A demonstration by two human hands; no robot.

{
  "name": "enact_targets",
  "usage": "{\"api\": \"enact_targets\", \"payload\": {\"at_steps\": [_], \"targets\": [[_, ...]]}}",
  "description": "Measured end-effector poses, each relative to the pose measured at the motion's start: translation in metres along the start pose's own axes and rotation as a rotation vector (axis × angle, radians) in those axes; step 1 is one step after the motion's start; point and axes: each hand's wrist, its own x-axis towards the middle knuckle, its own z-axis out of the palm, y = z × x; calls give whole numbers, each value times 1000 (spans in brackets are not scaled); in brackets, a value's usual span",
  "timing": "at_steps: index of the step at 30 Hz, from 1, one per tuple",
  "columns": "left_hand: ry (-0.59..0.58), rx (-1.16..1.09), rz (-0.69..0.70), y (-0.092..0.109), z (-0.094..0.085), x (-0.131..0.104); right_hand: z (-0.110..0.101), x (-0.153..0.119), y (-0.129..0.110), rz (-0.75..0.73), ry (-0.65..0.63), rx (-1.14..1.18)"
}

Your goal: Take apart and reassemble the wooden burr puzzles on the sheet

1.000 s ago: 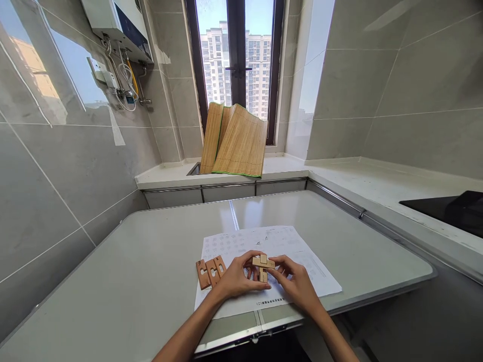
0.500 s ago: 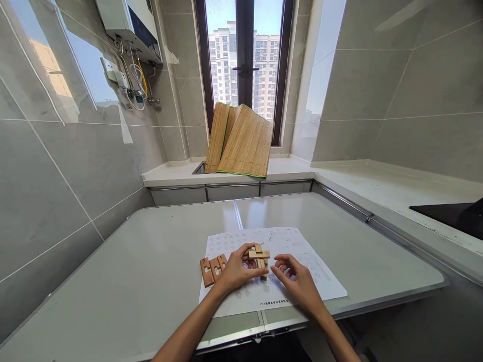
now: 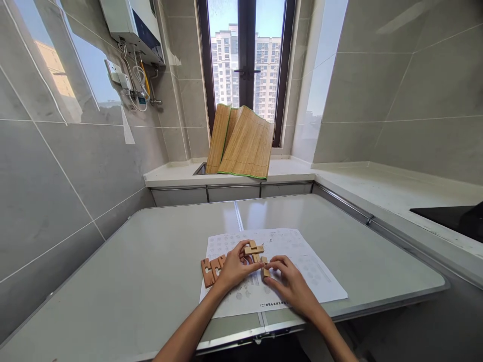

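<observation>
My left hand [image 3: 236, 269] is closed around light wooden puzzle blocks [image 3: 254, 249], which sit crosswise against each other between thumb and fingers. Close by on the right, my right hand [image 3: 289, 281] pinches a notched wooden block [image 3: 265, 272] that stands just beside the left thumb. Whether this block touches the ones in the left hand I cannot tell. Reddish-brown wooden pieces [image 3: 207, 273] with slots and dark marks lie in a row left of my left wrist, partly covered by it. Beneath both hands is a printed paper sheet [image 3: 317, 271].
A pale folding table [image 3: 162, 261] carries the sheet, with a seam down its middle. Behind it runs a white ledge [image 3: 173, 176] with a folded bamboo mat [image 3: 247, 143] leaning at the window. A dark panel [image 3: 445, 216] lies on the right counter.
My right hand has moved left and its fingers have closed on a notched block. The blocks in my left hand have shifted slightly left and tilted.
</observation>
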Motion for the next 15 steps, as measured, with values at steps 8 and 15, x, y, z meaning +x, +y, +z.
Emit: {"api": "enact_targets", "payload": {"at_steps": [8, 15], "targets": [[-97, 14, 94, 1, 0, -3, -5, 0, 1, 140, -48, 518], [-182, 179, 179, 12, 2, -10, -5, 0, -1, 186, -72, 623]]}}
